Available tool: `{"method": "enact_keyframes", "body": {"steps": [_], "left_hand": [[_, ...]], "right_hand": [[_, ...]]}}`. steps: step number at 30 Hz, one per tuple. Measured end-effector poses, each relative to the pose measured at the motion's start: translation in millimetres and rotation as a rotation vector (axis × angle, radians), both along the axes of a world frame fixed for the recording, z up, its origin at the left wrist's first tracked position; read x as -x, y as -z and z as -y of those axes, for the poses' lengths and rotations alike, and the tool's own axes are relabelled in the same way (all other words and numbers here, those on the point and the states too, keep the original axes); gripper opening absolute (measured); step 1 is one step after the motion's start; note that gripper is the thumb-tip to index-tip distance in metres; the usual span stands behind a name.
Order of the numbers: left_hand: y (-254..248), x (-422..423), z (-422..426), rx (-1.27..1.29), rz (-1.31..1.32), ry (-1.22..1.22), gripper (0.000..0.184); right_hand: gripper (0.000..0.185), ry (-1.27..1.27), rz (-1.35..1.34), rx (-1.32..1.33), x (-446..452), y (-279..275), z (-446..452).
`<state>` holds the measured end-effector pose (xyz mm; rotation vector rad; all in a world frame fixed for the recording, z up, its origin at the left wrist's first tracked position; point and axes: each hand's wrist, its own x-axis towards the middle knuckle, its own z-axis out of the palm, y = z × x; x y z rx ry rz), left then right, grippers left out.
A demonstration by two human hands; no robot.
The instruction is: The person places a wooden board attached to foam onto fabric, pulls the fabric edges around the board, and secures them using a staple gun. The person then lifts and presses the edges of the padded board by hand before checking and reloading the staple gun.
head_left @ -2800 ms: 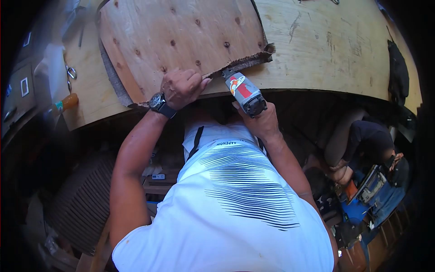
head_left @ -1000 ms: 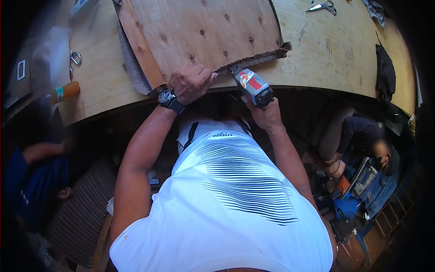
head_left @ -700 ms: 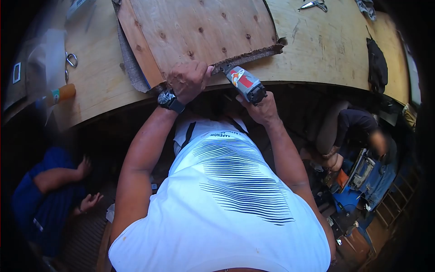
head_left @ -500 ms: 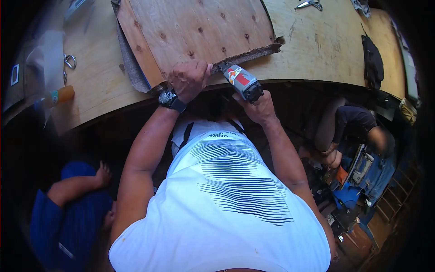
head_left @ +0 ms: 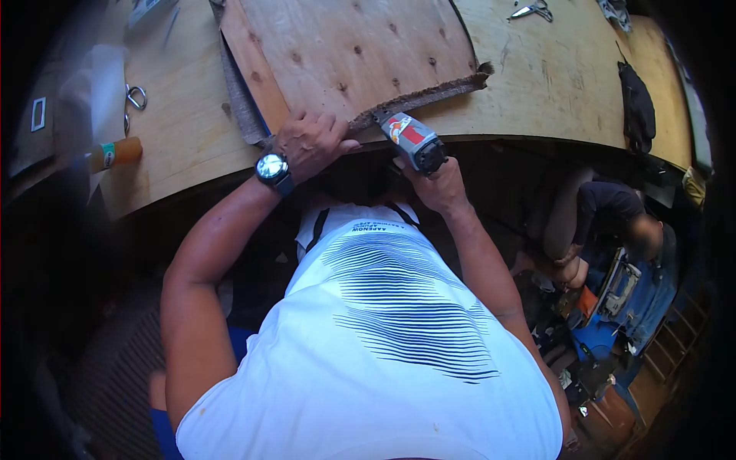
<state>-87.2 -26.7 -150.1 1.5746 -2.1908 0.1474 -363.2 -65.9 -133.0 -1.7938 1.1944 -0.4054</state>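
A knotted wooden panel (head_left: 360, 57) lies on the table, with brown woven fabric (head_left: 429, 93) along its near edge. My left hand (head_left: 310, 143), a watch on its wrist, rests on the panel's near left corner, fingers bent over the fabric edge; its fingertips are partly hidden. In my right hand (head_left: 438, 184) is a grey and red power tool (head_left: 412, 140), probably a stapler. The tool's nose touches or nearly touches the fabric at the near edge, right of my left hand.
Scissors (head_left: 533, 10) lie at the back right, another pair (head_left: 135, 97) at the left beside an orange bottle (head_left: 123, 153). A black cloth item (head_left: 636, 100) hangs over the table's right edge. One person (head_left: 609, 207) bends at the right; blue clothing (head_left: 162, 433) shows at lower left.
My left hand has moved left along the edge and its fingers have loosened from their tighter grip. The person in blue at the lower left has passed mostly behind my left arm.
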Motion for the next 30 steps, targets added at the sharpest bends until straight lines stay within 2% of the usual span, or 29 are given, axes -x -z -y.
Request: {"method": "enact_keyframes", "body": {"steps": [1,7,11,17,21,26,30], "left_hand": [[1.1,-3.6,0.2,-0.010,0.013,0.068,0.025],[14.5,-7.6,3.2,-0.074,-0.098,0.098,0.026],[18.9,-8.2,2.8,-0.096,-0.174,0.031,0.026],[17.5,-0.3,-2.5,-0.003,-0.125,-0.127,0.023],[17.8,2.1,-1.9,0.027,-0.121,-0.195,0.022],[20.9,5.7,-2.6,0.038,-0.132,-0.229,0.023],[21.8,9.0,-4.9,0.043,-0.131,-0.244,0.025]], "right_hand": [[0.031,0.007,-0.030,-0.001,-0.2,-0.4,-0.7],[0.028,0.038,-0.028,0.009,-5.4,-5.5,-3.8],[0.027,0.055,0.019,0.046,-11.4,-5.6,-1.7],[0.029,0.044,-0.013,0.074,-4.4,5.2,-8.4],[0.034,-0.100,0.107,0.084,-0.8,2.0,-3.5],[0.041,-0.140,-0.043,0.051,-15.1,-14.9,0.1],[0.042,-0.088,-0.010,0.009,-14.8,-6.7,-6.5]]}}
